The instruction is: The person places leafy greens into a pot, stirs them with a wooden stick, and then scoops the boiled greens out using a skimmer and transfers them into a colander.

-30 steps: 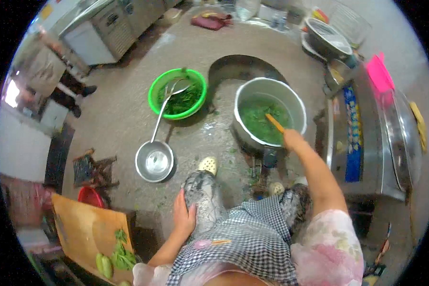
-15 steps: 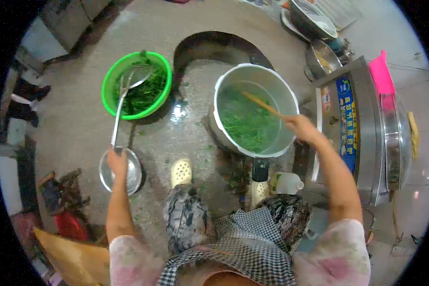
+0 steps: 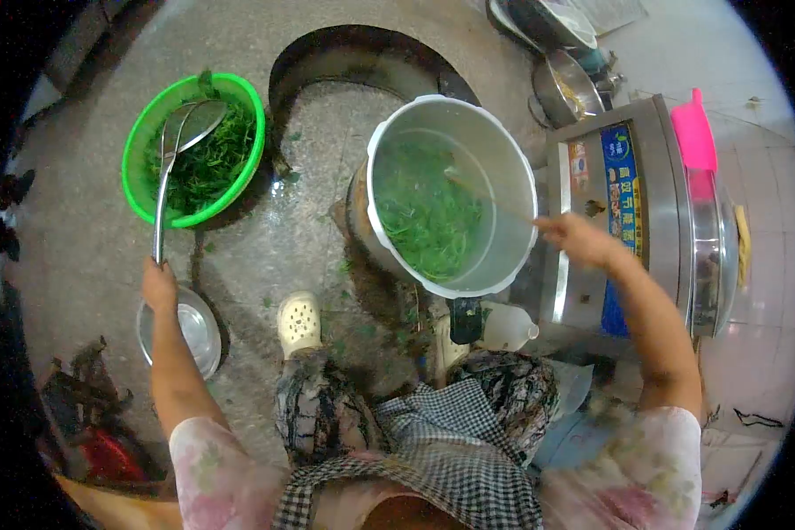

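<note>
My left hand [image 3: 159,284] is closed round the long metal handle of a skimmer [image 3: 161,205]. The skimmer's head rests over leafy greens [image 3: 205,172] in a bright green plastic basin [image 3: 254,168]. Below that hand, partly hidden by my forearm, a shallow metal bowl [image 3: 201,334] sits on the floor. At the right rim of a large silver pot [image 3: 509,185], my right hand [image 3: 581,240] grips a thin wooden stick [image 3: 508,209]. Its far end, blurred, reaches into the pot over green leaves [image 3: 433,234] in cloudy liquid. The pot's black handle [image 3: 465,320] points toward me.
A curved dark metal band [image 3: 362,40] stands behind the pot. To the right is a steel appliance [image 3: 667,203] with a blue label and a pink plastic container [image 3: 693,128]. A whitish plastic jug [image 3: 508,327] lies by my foot. Metal bowls [image 3: 567,88] stand at back right.
The whole view has shifted, so the basin and pot appear further left and higher. My right hand has moved outward to the right relative to the pot, with the stick. The skimmer stays over the greens.
</note>
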Available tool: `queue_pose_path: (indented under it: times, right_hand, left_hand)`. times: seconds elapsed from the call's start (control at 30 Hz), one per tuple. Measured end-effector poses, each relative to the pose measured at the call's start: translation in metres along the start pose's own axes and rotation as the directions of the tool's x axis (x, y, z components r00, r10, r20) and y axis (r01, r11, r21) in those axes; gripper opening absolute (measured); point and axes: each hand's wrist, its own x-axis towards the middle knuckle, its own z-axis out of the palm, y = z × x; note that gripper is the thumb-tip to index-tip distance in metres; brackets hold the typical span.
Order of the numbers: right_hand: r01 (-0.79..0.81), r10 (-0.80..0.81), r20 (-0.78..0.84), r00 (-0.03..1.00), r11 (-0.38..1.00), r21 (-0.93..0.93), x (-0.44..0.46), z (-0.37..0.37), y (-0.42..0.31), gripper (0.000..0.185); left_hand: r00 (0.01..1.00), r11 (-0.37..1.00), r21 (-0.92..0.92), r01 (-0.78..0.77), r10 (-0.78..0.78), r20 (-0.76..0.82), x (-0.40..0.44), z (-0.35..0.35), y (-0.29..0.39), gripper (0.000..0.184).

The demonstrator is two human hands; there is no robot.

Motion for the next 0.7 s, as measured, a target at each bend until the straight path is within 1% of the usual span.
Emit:
queue_pose_path:
  times: [0.03, 0.1, 0.13, 0.2, 0.23, 0.3, 0.33, 0.4, 0.43, 0.47, 0.5, 0.53, 0.6, 0.63, 0.67, 0.7]
  right_hand:
    - [0.040, -0.041, 0.022, 0.999, 0.999, 0.035, -0.010, 0.005, -0.001, 0.033]
    - [0.116, -0.124, 0.061, 0.990, 0.987, 0.114, -0.033, 0.013, -0.002, 0.034]
    - [0.083, -0.098, 0.084, 0.992, 0.983, 0.167, -0.047, 0.007, 0.000, 0.034]
    - [0.026, -0.060, 0.124, 0.990, 0.965, 0.262, -0.071, -0.013, 0.003, 0.034]
    - [0.022, -0.035, 0.056, 0.998, 0.976, 0.216, -0.076, -0.018, 0.005, 0.033]
    - [0.177, -0.156, -0.182, 0.971, 0.979, 0.104, -0.047, -0.008, 0.026, 0.032]
    - [0.244, -0.223, -0.295, 0.929, 0.969, 0.037, -0.033, 0.000, 0.034, 0.031]
    - [0.018, 0.053, -0.251, 0.966, 0.963, 0.270, -0.013, 0.010, 0.008, 0.028]
    - [0.068, 0.027, -0.283, 0.959, 0.945, 0.320, 0.007, 0.028, 0.008, 0.025]
    - [0.059, 0.013, -0.206, 0.978, 0.939, 0.340, 0.037, 0.053, 0.015, 0.024]
    - [0.092, -0.041, -0.185, 0.982, 0.958, 0.273, 0.030, 0.064, -0.004, 0.023]
    - [0.117, -0.084, -0.167, 0.982, 0.972, 0.203, 0.015, 0.072, -0.023, 0.022]
    - [0.245, -0.238, -0.079, 0.968, 0.963, 0.111, -0.015, 0.061, -0.027, 0.023]
    - [0.314, -0.310, -0.084, 0.947, 0.949, 0.037, -0.022, 0.051, -0.016, 0.025]
    - [0.371, -0.373, -0.084, 0.924, 0.928, -0.037, -0.030, 0.043, -0.010, 0.028]
    - [0.252, -0.252, -0.015, 0.968, 0.968, 0.010, -0.062, 0.017, -0.035, 0.032]
  left_hand:
    - [1.000, 1.000, 0.017, 0.020, -0.020, 0.000, -0.010, -0.018, 0.017, 0.026]
    - [0.998, 0.999, -0.029, -0.020, 0.018, -0.053, -0.015, -0.023, 0.005, 0.026]
    - [0.996, 0.998, -0.051, -0.044, 0.040, -0.080, -0.020, -0.025, -0.004, 0.026]
    - [0.996, 0.996, -0.072, -0.061, 0.056, -0.076, -0.032, -0.025, -0.022, 0.028]
    - [0.995, 0.995, -0.081, -0.065, 0.059, -0.080, -0.038, -0.031, -0.031, 0.029]
    - [1.000, 0.986, -0.165, 0.009, -0.014, -0.027, -0.068, -0.055, -0.019, 0.031]
    - [0.999, 0.978, -0.204, 0.047, -0.049, -0.002, -0.080, -0.069, -0.017, 0.032]
    - [0.995, 0.943, -0.325, -0.069, 0.041, -0.094, -0.086, -0.054, -0.047, 0.037]
    - [0.980, 0.933, -0.333, -0.136, 0.076, -0.186, -0.096, -0.051, -0.055, 0.036]
    - [0.954, 0.925, -0.323, -0.199, 0.107, -0.279, -0.109, -0.060, -0.059, 0.035]
    - [0.990, 0.870, -0.479, -0.119, 0.067, -0.124, -0.128, -0.093, -0.049, 0.032]
    - [0.998, 0.784, -0.621, -0.023, 0.058, 0.037, -0.146, -0.119, -0.039, 0.028]
    - [0.998, 0.676, -0.736, -0.023, 0.063, 0.027, -0.168, -0.135, -0.044, 0.020]
    - [0.988, 0.730, -0.674, 0.108, -0.006, 0.152, -0.183, -0.160, -0.036, 0.019]
    - [0.991, 0.746, -0.665, 0.036, 0.060, 0.121, -0.195, -0.178, -0.030, 0.019]
    - [0.988, 0.705, -0.707, 0.056, 0.061, 0.139, -0.201, -0.172, -0.040, 0.019]
